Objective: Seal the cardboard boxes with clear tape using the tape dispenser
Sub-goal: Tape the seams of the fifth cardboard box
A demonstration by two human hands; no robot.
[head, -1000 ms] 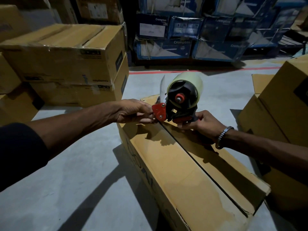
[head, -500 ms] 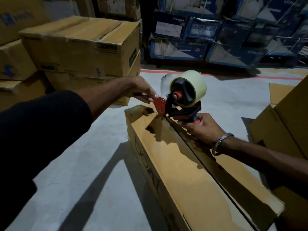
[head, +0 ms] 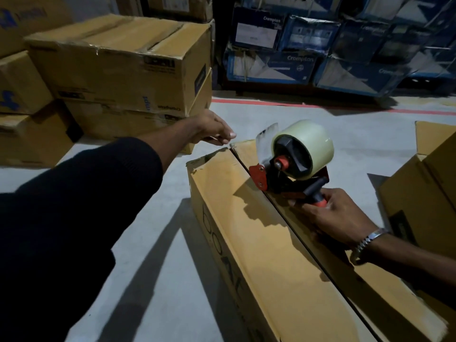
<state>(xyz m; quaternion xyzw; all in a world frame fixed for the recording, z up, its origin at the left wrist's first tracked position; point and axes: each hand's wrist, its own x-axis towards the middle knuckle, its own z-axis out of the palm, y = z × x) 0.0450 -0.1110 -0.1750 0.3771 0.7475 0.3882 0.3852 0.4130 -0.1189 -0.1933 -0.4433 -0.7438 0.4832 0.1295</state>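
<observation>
A long brown cardboard box (head: 246,218) lies on the floor, with the open seam (head: 283,218) between its two top flaps running along its length. A red and black tape dispenser (head: 291,169) carrying a roll of clear tape (head: 311,141) sits on the seam near the box's far end. My right hand (head: 330,213) grips its handle. My left hand (head: 214,134) hovers just past the far end of the box, to the left of the dispenser. Its fingers are curled with the thumb against them, and whether it pinches tape cannot be seen.
Two stacked brown boxes (head: 123,65) stand at the far left, with more cartons (head: 19,90) beside them. Blue printed cartons (head: 320,45) line the back behind a red floor line (head: 271,104). Another brown box (head: 424,193) stands close on the right. Grey floor (head: 160,267) lies left of the long box.
My left hand has come off the dispenser's red front plate and moved left, past the box's far end. The dispenser now sits further back along the seam.
</observation>
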